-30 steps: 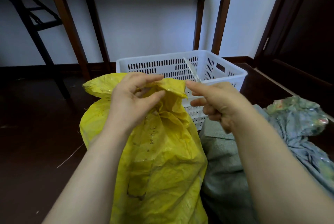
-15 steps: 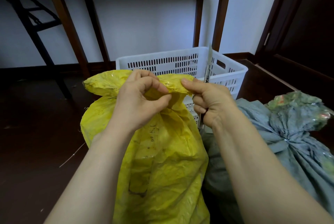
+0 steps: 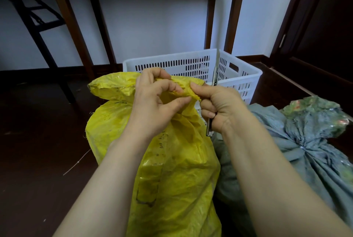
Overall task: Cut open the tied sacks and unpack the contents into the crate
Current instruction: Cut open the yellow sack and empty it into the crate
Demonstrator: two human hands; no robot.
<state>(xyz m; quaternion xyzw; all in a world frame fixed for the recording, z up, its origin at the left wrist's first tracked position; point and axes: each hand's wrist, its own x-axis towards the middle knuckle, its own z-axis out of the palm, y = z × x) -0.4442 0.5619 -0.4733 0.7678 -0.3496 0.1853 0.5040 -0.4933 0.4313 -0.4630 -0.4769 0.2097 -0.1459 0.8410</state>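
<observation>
The yellow sack (image 3: 172,169) stands upright on the dark floor (image 3: 38,141) in the near centre, its long axis vertical and its crumpled mouth pointing up, just in front of the white slotted crate (image 3: 168,65). The gathered top edge runs left to right, and both hands meet at its right end.

The left hand (image 3: 152,106) has its fingers curled over the fold from the far side and its thumb closing from the near side, pinching the yellow material. The right hand (image 3: 219,106) is clenched round the handle of a utility knife (image 3: 215,72), while its thumb lies forward and presses on the same bunched fold, almost touching the left thumb. The knife's long axis is close to vertical, leaning a little to the right at the top. The metal butt shows below the fist, and the pale blade points up, its tip in line with the crate's far rim. The blade stands just right of the sack's top; whether it touches the material cannot be told.

To the right, touching the yellow sack, a grey-green sack (image 3: 305,150) lies on its side. Its neck is tied tight and its bunched top fans out towards the far right.

Behind the crate, the legs of a wooden table (image 3: 235,16) stand against a white wall. A dark folding frame (image 3: 34,18) stands at the far left, a dark door (image 3: 324,26) at the right. A thin pale strand (image 3: 76,164) lies on the floor left of the yellow sack.
</observation>
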